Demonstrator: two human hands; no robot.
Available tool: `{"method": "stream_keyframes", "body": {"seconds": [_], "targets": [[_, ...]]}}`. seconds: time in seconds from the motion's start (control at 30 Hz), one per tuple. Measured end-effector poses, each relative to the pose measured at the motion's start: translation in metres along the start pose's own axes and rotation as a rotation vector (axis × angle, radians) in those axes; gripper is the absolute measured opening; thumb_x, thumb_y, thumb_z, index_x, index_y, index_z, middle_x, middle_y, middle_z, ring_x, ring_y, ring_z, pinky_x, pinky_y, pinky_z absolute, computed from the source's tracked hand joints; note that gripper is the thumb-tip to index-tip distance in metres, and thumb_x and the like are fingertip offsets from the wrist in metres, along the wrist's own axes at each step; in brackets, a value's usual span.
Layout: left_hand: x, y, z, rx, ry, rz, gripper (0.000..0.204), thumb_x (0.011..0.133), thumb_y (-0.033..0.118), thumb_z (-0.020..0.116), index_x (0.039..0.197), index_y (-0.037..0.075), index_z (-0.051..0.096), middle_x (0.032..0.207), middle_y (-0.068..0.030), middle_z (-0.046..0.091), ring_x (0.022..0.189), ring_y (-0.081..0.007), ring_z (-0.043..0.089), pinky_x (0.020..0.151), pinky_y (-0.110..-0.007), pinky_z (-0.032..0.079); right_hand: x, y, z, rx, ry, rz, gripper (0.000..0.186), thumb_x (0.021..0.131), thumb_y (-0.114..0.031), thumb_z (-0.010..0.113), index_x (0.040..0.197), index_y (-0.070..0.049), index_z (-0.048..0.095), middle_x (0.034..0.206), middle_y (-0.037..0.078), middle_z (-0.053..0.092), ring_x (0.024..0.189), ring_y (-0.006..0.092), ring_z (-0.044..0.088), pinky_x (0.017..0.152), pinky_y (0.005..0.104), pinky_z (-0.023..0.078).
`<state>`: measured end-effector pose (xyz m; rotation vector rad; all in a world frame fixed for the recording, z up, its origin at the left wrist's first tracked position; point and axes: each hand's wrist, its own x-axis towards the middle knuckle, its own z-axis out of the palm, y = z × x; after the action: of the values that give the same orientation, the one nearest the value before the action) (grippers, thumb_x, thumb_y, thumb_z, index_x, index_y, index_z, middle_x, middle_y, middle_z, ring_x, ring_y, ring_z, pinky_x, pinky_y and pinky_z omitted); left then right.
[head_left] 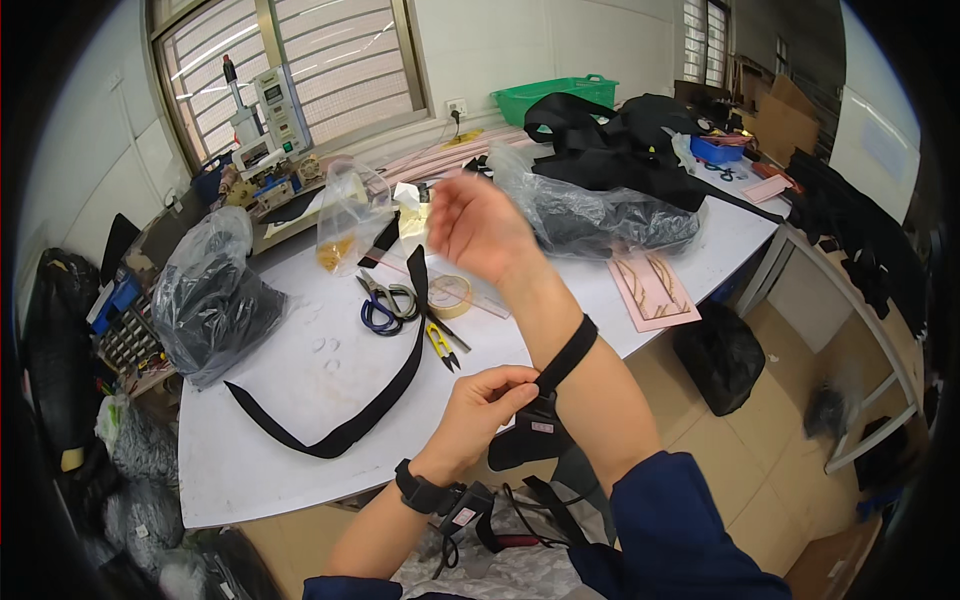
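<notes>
My left hand (pixel 482 415) pinches the end of a black strap (pixel 572 352) that wraps round my right forearm. Below that strap hangs a small black device with a pale label (pixel 541 427). Raised above the table, my right hand (pixel 475 228) is open, slightly blurred, its fingers loosely curled with nothing in them. A black band with a device (pixel 420 492) sits on my left wrist. On the table lie a long black webbing strip (pixel 345 438), blue-handled scissors (pixel 385 308), yellow thread snips (pixel 441 345) and a roll of tape (pixel 450 296).
A plastic bag of black material (pixel 205 310) stands at the left of the white table (pixel 225 470). Clear bags and black fabric (pixel 620 150) fill the back right, near a green basket (pixel 555 97). A pink board (pixel 655 290) lies at the right edge; a black bag (pixel 722 355) rests on the floor.
</notes>
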<state>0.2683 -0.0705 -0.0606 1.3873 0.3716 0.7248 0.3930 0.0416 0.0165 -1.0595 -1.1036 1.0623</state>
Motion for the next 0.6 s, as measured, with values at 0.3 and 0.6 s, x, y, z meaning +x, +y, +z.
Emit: {"method": "stream_keyframes", "body": {"seconds": [0.3, 0.6], "targets": [[0.008, 0.016, 0.020, 0.048, 0.024, -0.073, 0.014, 0.093, 0.002, 0.065, 0.105, -0.002, 0.069, 0.093, -0.0028, 0.069, 0.081, -0.0061, 0.062, 0.069, -0.020, 0.050, -0.022, 0.060, -0.003, -1.433, -0.145, -1.276, 0.013, 0.072, -0.018, 0.067, 0.072, -0.010, 0.057, 0.067, 0.005, 0.063, 0.065, 0.0239, 0.065, 0.053, 0.0361, 0.049], [-0.010, 0.001, 0.039, 0.286, 0.276, 0.146, 0.016, 0.091, 0.006, 0.069, 0.105, 0.000, 0.070, 0.081, 0.0015, 0.066, 0.070, -0.0033, 0.057, 0.064, -0.020, 0.047, -0.022, 0.035, 0.004, -1.129, 0.247, -0.957, 0.012, 0.075, -0.016, 0.067, 0.071, -0.010, 0.058, 0.063, 0.005, 0.061, 0.061, 0.0244, 0.064, 0.052, 0.0369, 0.050]]}}
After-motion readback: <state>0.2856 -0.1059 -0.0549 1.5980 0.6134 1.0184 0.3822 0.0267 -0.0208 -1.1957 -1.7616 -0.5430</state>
